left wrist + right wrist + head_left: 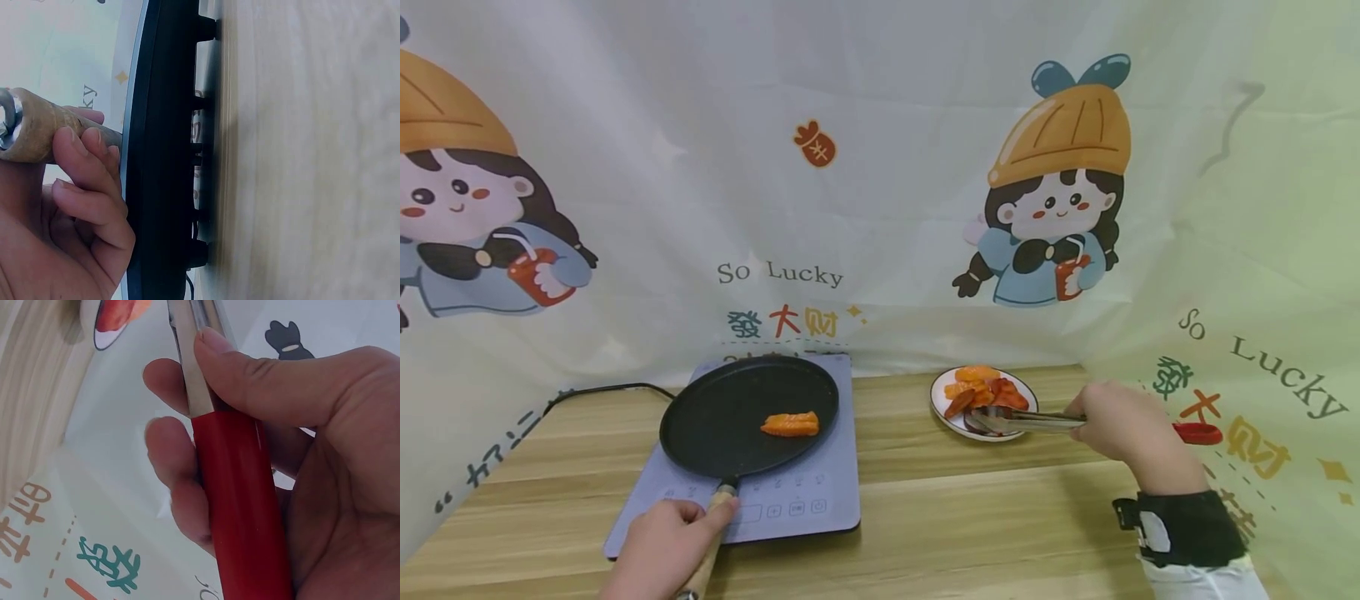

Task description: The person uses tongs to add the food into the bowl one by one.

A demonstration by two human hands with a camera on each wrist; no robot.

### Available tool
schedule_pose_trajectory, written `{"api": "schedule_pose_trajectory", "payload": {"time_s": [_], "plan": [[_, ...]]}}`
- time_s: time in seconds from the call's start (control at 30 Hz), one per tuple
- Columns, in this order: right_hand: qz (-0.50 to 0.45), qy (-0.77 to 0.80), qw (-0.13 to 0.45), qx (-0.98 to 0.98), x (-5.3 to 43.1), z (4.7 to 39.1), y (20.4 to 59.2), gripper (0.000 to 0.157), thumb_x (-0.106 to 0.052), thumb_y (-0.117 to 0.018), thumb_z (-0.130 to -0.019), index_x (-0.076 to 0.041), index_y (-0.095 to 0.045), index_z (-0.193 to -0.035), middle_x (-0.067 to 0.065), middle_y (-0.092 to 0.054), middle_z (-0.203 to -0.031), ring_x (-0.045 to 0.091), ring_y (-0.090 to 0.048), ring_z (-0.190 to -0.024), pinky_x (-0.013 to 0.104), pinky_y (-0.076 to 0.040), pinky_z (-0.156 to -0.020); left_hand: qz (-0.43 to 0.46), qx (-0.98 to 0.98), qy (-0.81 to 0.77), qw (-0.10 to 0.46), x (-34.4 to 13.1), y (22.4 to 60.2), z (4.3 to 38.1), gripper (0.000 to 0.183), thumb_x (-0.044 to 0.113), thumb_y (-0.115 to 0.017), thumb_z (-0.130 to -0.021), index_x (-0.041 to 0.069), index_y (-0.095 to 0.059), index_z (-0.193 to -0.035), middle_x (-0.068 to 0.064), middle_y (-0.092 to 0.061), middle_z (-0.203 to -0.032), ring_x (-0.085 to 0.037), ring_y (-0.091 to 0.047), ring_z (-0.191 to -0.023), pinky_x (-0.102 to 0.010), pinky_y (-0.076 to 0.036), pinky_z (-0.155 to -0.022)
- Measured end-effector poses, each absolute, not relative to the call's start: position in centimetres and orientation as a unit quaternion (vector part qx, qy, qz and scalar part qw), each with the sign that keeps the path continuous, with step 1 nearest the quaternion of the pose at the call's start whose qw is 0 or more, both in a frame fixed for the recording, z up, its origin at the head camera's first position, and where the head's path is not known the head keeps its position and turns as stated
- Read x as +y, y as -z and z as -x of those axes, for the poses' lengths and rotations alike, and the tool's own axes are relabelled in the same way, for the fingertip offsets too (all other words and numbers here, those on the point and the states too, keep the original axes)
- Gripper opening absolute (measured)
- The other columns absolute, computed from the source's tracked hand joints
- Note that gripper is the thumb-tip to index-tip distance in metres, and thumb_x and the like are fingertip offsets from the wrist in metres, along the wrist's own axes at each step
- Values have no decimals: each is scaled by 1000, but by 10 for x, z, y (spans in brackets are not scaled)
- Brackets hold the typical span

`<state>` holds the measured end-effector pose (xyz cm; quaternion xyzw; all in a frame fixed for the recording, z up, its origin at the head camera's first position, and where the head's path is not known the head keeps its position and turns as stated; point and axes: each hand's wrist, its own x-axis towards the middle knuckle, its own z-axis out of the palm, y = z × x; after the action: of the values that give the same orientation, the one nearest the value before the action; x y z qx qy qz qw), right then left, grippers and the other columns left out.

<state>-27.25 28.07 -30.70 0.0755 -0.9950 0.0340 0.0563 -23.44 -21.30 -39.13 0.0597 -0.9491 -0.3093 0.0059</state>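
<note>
My left hand (pixel 662 546) grips the wooden handle (pixel 47 128) of a flat black frying pan (pixel 722 417). One orange-glazed piece of food (pixel 790 424) lies toward the pan's right side. With my right hand (pixel 1123 429) I hold metal tongs (pixel 1045 422) with a red grip (pixel 240 500). The tips of the tongs reach into a white plate (pixel 951 421) of orange and reddish food pieces (pixel 977 387), at its front edge. Whether a piece sits between the tips is hard to tell.
Under the pan is a grey induction cooker (pixel 820 492), its black cord (pixel 610 387) running left. Both stand on a wood-grain table (pixel 940 533). A printed cloth (pixel 895 183) hangs behind and along the sides.
</note>
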Motion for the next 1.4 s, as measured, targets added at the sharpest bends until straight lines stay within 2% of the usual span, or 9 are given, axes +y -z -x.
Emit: {"api": "schedule_pose_trajectory", "payload": {"time_s": [0.33, 0.7, 1.4], "plan": [[-75, -32, 61, -995, 275, 277, 317, 7, -11, -74, -79, -14, -76, -86, 1, -62, -78, 18, -49, -63, 33, -39, -54, -57, -950, 307, 9, -212, 391, 234, 59, 62, -55, -87, 14, -42, -55, 4, -30, -51, -15, -39, -51, -28, -31, -52], [-79, -22, 74, -994, 273, 279, 317, 4, -11, -73, -79, -14, -74, -83, -1, -58, -71, 18, -46, -59, 32, -36, -52, -60, -949, 309, 7, -213, 390, 234, 59, 62, -55, -87, 15, -43, -55, 4, -32, -51, -15, -41, -51, -29, -32, -52], [-84, -42, 92, -991, 275, 281, 314, 9, -11, -70, -82, -16, -75, -88, 1, -60, -76, 19, -46, -61, 32, -34, -52, -59, -950, 308, 9, -212, 389, 233, 59, 61, -56, -88, 14, -42, -55, 4, -31, -50, -14, -40, -49, -28, -31, -51]]}}
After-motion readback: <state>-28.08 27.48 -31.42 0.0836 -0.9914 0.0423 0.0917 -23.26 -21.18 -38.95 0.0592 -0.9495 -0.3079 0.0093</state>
